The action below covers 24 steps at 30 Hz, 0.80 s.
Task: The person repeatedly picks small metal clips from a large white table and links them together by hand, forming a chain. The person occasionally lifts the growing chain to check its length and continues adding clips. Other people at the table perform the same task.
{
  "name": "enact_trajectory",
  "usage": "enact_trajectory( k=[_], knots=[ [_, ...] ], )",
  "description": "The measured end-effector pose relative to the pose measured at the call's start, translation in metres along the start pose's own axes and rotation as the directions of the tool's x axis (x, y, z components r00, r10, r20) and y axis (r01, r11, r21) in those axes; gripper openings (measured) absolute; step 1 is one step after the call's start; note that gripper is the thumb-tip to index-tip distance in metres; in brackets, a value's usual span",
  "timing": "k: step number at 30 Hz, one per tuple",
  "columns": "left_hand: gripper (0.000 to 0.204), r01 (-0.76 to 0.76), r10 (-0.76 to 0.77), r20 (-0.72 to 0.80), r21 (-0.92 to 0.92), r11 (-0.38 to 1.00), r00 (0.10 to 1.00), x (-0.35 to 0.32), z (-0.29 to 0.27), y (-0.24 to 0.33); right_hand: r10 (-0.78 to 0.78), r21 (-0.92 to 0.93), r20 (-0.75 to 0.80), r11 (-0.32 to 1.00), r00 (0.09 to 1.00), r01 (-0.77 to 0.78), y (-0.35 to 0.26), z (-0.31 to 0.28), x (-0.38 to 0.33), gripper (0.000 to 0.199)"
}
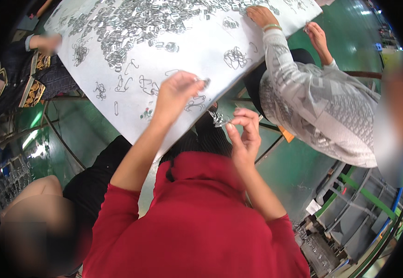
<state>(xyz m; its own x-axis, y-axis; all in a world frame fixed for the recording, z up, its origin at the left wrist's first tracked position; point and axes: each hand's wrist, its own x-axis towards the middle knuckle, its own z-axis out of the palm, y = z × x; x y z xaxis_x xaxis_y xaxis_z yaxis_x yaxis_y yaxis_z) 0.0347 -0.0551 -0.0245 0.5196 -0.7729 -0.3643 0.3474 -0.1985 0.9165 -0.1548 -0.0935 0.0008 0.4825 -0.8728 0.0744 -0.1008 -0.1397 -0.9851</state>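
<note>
My left hand [176, 95] is over the near part of the white table, its thumb and fingers pinched on a small shiny metal piece [205, 83]; its exact shape is blurred. Off the table's near edge, to the right, my right hand [247, 134] pinches a small bunch of bent metal clips [219, 119] between thumb and fingertips. The two hands are apart. Under and beside my left hand lie loose bent-wire hooks [148, 85], and another small group of hooks [195, 103] is near its wrist.
A large heap of metal clips [141, 23] covers the far part of the white table [99, 104]. A wire pile [236, 58] lies near the right edge. Co-workers sit at the right, left and lower left; one co-worker's hand [261, 17] rests on the table.
</note>
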Motion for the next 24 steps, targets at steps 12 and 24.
enact_trajectory(
  k=[12, 24],
  knots=[
    [0.005, 0.021, 0.006, 0.122, -0.216, 0.976, 0.993, -0.073, 0.021, 0.022, -0.001, -0.010, -0.012, 1.000, 1.000, 0.001, -0.001, 0.020, -0.015, 0.010],
    [0.010, -0.059, 0.071, 0.135, -0.092, 0.994, 0.988, -0.102, 0.004, 0.004, 0.039, -0.186, 0.509, 0.980, 0.860, 0.065, 0.063, 0.044, 0.088, 0.020]
  ],
)
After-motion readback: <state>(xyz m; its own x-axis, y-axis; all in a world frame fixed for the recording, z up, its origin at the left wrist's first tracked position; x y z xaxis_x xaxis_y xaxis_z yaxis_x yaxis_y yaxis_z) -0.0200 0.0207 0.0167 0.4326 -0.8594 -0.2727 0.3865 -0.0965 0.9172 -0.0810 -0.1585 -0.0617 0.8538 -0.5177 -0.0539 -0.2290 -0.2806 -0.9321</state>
